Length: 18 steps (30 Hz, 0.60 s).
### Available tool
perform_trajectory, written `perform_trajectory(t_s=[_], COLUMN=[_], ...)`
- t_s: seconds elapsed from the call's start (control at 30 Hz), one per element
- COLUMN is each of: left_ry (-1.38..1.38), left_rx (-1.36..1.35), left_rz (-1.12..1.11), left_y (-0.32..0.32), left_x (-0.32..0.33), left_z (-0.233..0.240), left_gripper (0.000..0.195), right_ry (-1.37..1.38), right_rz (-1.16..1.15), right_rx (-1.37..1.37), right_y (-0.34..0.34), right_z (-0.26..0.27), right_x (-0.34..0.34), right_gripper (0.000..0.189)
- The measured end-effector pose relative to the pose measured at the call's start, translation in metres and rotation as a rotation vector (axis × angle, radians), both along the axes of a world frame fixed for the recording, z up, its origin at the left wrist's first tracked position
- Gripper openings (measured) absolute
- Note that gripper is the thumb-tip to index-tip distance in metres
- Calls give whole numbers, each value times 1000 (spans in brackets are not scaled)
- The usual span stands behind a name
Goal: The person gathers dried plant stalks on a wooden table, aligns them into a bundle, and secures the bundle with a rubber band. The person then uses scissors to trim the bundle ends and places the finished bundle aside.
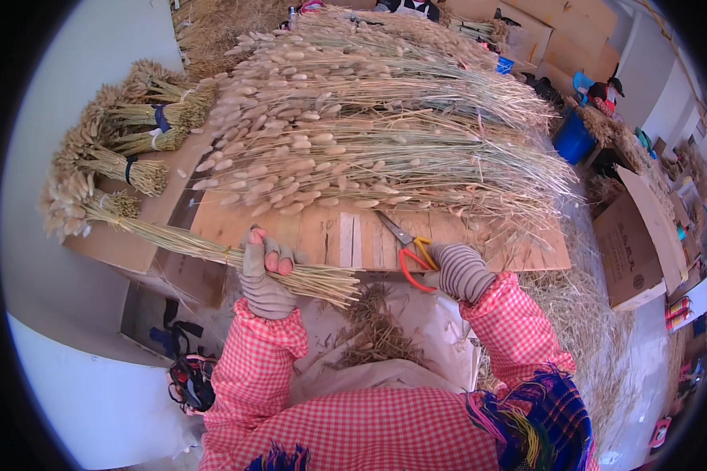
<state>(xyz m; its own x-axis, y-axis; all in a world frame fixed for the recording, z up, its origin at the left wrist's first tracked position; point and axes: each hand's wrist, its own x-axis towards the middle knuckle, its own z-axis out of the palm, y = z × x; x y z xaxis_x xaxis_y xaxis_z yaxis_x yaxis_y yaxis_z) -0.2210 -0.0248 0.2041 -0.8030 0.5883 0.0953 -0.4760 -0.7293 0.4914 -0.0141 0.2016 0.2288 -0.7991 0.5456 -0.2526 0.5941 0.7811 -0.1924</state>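
My left hand (268, 274), in a striped fingerless glove, grips a bundle of dried bunny-tail grass stems (203, 247). Its fluffy heads (68, 203) point left, and its cut ends (336, 284) stick out to the right of the hand. Thin ties circle the stems in two places. At the front edge of the wooden table, my right hand (462, 272), gloved alike, is on the handles of a pair of scissors (412, 247) with one red and one yellow loop. The blades point away, toward the loose grass; most of the right fingers are hidden.
Loose bunny-tail grass (353, 135) covers most of the table (318, 232). Tied bundles (132, 168) lie on cardboard (179, 168) at the left. An open cardboard box (630, 253) and a blue bin (573, 135) stand at the right. Stem scraps (383, 329) lie below the table edge. Other people (604, 97) are farther back.
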Motion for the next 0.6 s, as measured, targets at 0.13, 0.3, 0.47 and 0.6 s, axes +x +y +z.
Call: perform_trajectory(t_s=[0.13,0.3,0.47,0.6], left_ry=[22,-32,-38,-75], left_rx=[54,72,89,168], left_rz=[2,103,267,277], left_y=[4,4,13,17], left_x=[-4,-12,-22,-23], left_z=[2,9,23,30], left_gripper=[13,14,16,16], right_ry=[29,429,758,832], right_rz=[27,-135,-203,-86], right_rx=[97,-596,-1112,-1149], right_y=[-2,-29,-77,-110], right_z=[-10,-19,-25,-44], right_x=[7,22,39,29], right_gripper=[36,33,22,36])
